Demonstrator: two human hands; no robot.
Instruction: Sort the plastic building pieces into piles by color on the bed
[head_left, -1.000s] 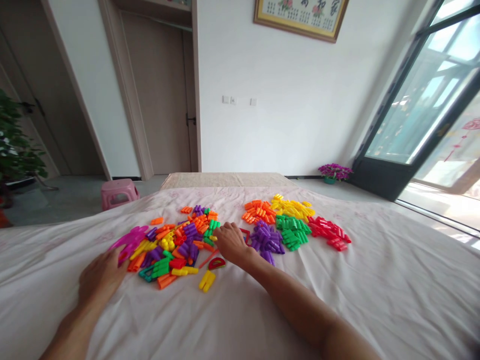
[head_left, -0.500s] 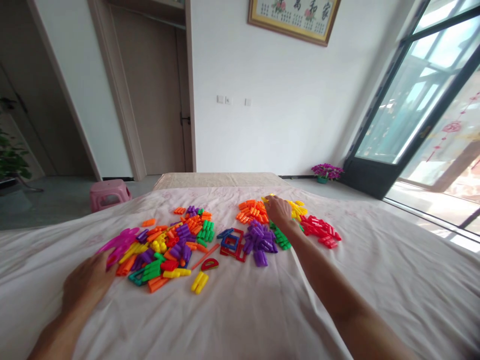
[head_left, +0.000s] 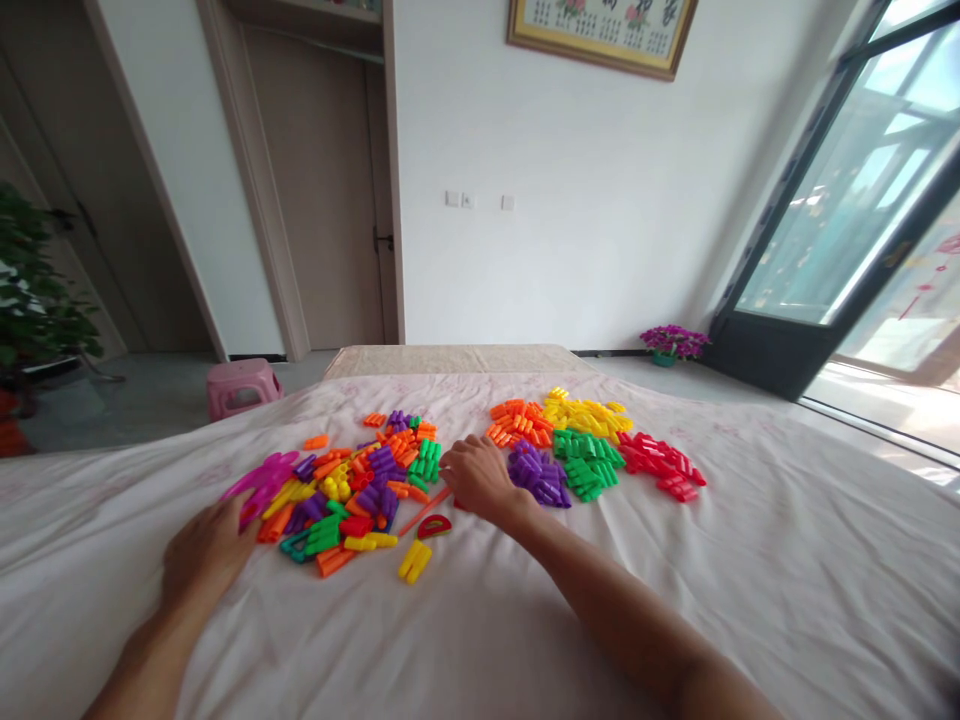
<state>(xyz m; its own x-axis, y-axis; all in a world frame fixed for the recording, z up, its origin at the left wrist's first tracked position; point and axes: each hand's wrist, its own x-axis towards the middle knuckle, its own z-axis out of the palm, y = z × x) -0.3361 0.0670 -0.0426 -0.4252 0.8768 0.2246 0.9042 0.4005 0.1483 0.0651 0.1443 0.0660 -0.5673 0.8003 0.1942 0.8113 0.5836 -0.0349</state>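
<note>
My left hand (head_left: 210,545) rests on the cloth at the left edge of a mixed heap. Its fingers reach the near edge of a flat magenta plastic piece (head_left: 266,480); their tips are hidden, so the grip is unclear. My right hand (head_left: 478,475) hovers between the mixed heap and the purple pieces (head_left: 536,474), fingers loosely bent and apart, with nothing visible in them. It covers the blue and red frame-shaped tiles. Close by lie a thin orange stick (head_left: 424,512), a red half-round piece (head_left: 435,526) and a yellow piece (head_left: 415,562).
The mixed heap holds purple blocks (head_left: 382,465), green blocks (head_left: 322,537) and other colours. On the right lie single-colour piles: orange (head_left: 521,423), yellow (head_left: 589,415), green (head_left: 592,465) and red (head_left: 664,463). A pink stool (head_left: 244,388) stands beyond the cloth (head_left: 517,640).
My right hand has come from the yellow pile leftward and nearer, over the frame-shaped tiles. The left hand stays by the magenta piece. The view has swung slightly left.
</note>
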